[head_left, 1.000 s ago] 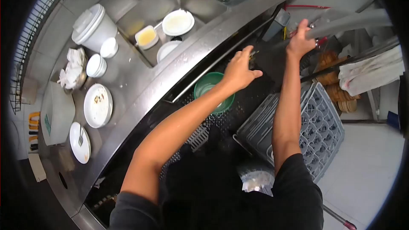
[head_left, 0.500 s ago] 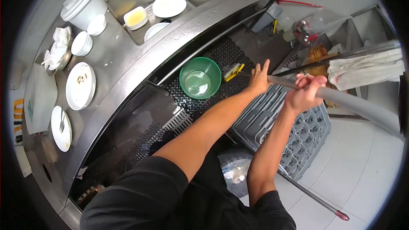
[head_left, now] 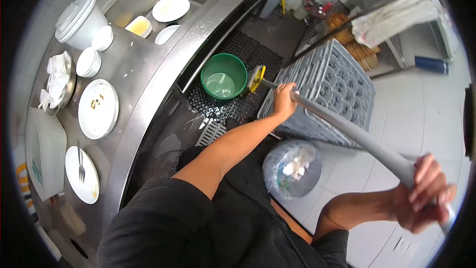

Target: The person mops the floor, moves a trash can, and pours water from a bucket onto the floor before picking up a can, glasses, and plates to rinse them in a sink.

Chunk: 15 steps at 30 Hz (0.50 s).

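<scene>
A long grey pole (head_left: 347, 126) slants across the right half of the view. Near its lower part, my left hand (head_left: 285, 100) is wrapped round it. Toward its upper end at the right, my right hand (head_left: 424, 196) grips it, a little blurred. The pole's far end meets a yellow-edged brush head (head_left: 256, 79) on the black perforated floor mat (head_left: 248, 44). Just left of the brush stands a green bucket (head_left: 223, 76) with some liquid in it.
Grey crates (head_left: 342, 94) stand right of my left hand, with a lined waste bin (head_left: 292, 168) below them. Along the left runs a steel counter (head_left: 131, 77) with dirty plates (head_left: 98, 108), bowls (head_left: 89, 62) and a white tub (head_left: 82, 22). Cloths (head_left: 396, 15) hang at upper right.
My right hand has slid far down and right along the pole. My left hand has closed on the pole and moved slightly left. The brush head sits closer to the bucket. The view has shifted.
</scene>
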Each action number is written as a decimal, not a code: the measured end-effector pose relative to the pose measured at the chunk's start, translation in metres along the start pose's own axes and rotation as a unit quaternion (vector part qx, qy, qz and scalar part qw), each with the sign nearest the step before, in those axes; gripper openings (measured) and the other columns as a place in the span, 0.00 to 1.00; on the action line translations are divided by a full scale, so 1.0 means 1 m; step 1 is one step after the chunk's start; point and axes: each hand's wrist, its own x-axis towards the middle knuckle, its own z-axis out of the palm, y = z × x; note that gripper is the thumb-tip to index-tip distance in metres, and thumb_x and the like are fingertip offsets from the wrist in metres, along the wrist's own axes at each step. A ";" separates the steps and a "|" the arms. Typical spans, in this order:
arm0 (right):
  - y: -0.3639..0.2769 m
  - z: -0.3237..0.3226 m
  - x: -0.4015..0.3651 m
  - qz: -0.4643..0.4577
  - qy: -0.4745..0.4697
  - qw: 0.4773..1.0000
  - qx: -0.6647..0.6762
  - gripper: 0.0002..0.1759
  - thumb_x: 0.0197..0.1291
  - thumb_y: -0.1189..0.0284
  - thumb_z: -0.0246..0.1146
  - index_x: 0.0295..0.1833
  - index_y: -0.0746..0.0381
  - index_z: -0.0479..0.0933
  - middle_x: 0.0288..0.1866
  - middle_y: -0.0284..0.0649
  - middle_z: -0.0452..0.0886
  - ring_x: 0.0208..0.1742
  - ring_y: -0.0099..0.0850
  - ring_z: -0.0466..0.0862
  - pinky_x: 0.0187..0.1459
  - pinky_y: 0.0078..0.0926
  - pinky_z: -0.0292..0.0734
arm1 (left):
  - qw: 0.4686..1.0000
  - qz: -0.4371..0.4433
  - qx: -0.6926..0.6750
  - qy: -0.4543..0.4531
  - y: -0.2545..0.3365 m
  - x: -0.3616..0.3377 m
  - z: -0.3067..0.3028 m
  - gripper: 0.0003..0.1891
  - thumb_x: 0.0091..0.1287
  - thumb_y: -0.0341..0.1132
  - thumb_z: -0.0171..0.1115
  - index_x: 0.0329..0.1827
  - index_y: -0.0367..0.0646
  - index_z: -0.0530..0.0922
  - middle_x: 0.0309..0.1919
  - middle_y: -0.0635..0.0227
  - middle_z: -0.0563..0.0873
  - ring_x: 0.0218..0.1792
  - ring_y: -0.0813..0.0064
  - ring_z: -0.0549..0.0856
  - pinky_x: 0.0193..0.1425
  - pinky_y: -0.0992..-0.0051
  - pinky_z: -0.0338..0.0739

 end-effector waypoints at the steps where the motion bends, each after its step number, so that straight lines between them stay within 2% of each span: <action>1: -0.030 0.010 -0.008 0.005 -0.013 1.000 0.007 0.19 0.73 0.54 0.49 0.49 0.57 0.76 0.20 0.27 0.70 0.24 0.17 0.70 0.41 0.22 0.67 | 1.000 -0.003 -0.012 0.001 0.010 -0.014 -0.010 0.13 0.60 0.32 0.66 0.47 0.42 0.80 0.42 0.55 0.84 0.51 0.51 0.78 0.60 0.56 0.68; 2: -0.058 0.025 -0.019 -0.017 0.100 0.995 0.021 0.10 0.62 0.62 0.59 0.39 0.56 0.76 0.16 0.25 0.69 0.20 0.17 0.69 0.37 0.19 0.64 | 1.000 0.023 -0.016 0.012 0.017 -0.021 -0.014 0.13 0.61 0.33 0.65 0.48 0.42 0.79 0.44 0.58 0.83 0.54 0.52 0.77 0.63 0.50 0.64; 3: -0.086 0.039 -0.029 -0.043 0.211 0.976 0.035 0.07 0.50 0.69 0.70 0.30 0.55 0.77 0.12 0.23 0.68 0.17 0.16 0.68 0.34 0.16 0.62 | 0.999 0.033 -0.017 0.009 0.032 -0.031 -0.023 0.13 0.61 0.33 0.65 0.48 0.43 0.79 0.44 0.58 0.83 0.54 0.52 0.76 0.63 0.48 0.63; 4: -0.119 0.041 -0.037 -0.058 0.253 0.966 0.005 0.09 0.43 0.73 0.68 0.22 0.52 0.73 0.10 0.22 0.67 0.15 0.16 0.68 0.33 0.14 0.63 | 0.999 0.043 -0.018 0.008 0.048 -0.037 -0.031 0.13 0.62 0.33 0.65 0.48 0.43 0.79 0.45 0.59 0.83 0.55 0.52 0.76 0.64 0.46 0.63; 5: -0.145 0.046 -0.042 -0.057 0.202 0.977 -0.034 0.06 0.52 0.66 0.64 0.28 0.53 0.75 0.14 0.22 0.70 0.17 0.16 0.70 0.32 0.15 0.66 | 0.998 0.054 -0.018 0.008 0.066 -0.041 -0.040 0.13 0.62 0.34 0.64 0.49 0.44 0.79 0.45 0.60 0.83 0.56 0.53 0.75 0.64 0.44 0.62; 7: -0.198 0.055 -0.051 -0.066 0.098 0.987 -0.110 0.17 0.69 0.54 0.56 0.42 0.55 0.79 0.21 0.22 0.74 0.22 0.17 0.74 0.30 0.18 0.73 | 0.994 0.098 -0.025 0.028 0.096 -0.058 -0.050 0.14 0.63 0.34 0.64 0.51 0.46 0.78 0.47 0.62 0.82 0.60 0.53 0.74 0.69 0.40 0.53; 8: -0.228 0.043 -0.070 -0.087 0.152 0.981 -0.078 0.10 0.60 0.61 0.59 0.31 0.54 0.75 0.18 0.23 0.74 0.19 0.18 0.74 0.33 0.17 0.72 | 0.992 0.118 -0.036 0.021 0.112 -0.064 -0.057 0.14 0.63 0.33 0.63 0.51 0.47 0.78 0.47 0.62 0.81 0.60 0.53 0.74 0.70 0.39 0.50; 9: -0.244 0.048 -0.073 -0.111 0.205 0.971 -0.049 0.10 0.51 0.68 0.63 0.21 0.53 0.71 0.15 0.24 0.73 0.16 0.19 0.73 0.35 0.17 0.71 | 0.989 0.138 -0.047 0.016 0.128 -0.069 -0.066 0.14 0.63 0.32 0.63 0.52 0.47 0.78 0.47 0.63 0.81 0.60 0.53 0.74 0.71 0.39 0.48; 10: -0.260 0.058 -0.076 -0.122 0.169 0.975 -0.081 0.10 0.59 0.60 0.60 0.31 0.54 0.75 0.17 0.22 0.73 0.18 0.17 0.73 0.32 0.16 0.72 | 0.987 0.152 -0.058 -0.005 0.141 -0.073 -0.074 0.14 0.63 0.31 0.62 0.52 0.47 0.78 0.45 0.64 0.82 0.59 0.56 0.75 0.72 0.38 0.44; 11: -0.266 0.074 -0.067 -0.132 0.133 0.976 -0.111 0.16 0.68 0.53 0.58 0.41 0.55 0.79 0.19 0.21 0.73 0.20 0.15 0.73 0.29 0.15 0.72 | 0.982 0.175 -0.074 -0.009 0.157 -0.077 -0.085 0.14 0.63 0.31 0.62 0.52 0.47 0.78 0.41 0.66 0.81 0.56 0.59 0.76 0.72 0.37 0.45; 13: -0.299 0.078 -0.073 -0.140 0.129 0.977 -0.093 0.14 0.66 0.55 0.60 0.39 0.55 0.80 0.17 0.20 0.72 0.19 0.14 0.72 0.29 0.13 0.72 | 0.976 0.200 -0.088 -0.014 0.185 -0.084 -0.102 0.16 0.61 0.32 0.64 0.53 0.48 0.79 0.34 0.69 0.81 0.49 0.62 0.79 0.70 0.40 0.47; 15: -0.328 0.080 -0.078 -0.152 0.127 0.977 -0.083 0.13 0.66 0.58 0.61 0.37 0.55 0.80 0.18 0.20 0.73 0.19 0.13 0.73 0.29 0.12 0.72 | 0.963 0.248 -0.103 -0.010 0.207 -0.091 -0.115 0.17 0.61 0.32 0.65 0.54 0.48 0.78 0.33 0.69 0.80 0.45 0.63 0.78 0.69 0.43 0.49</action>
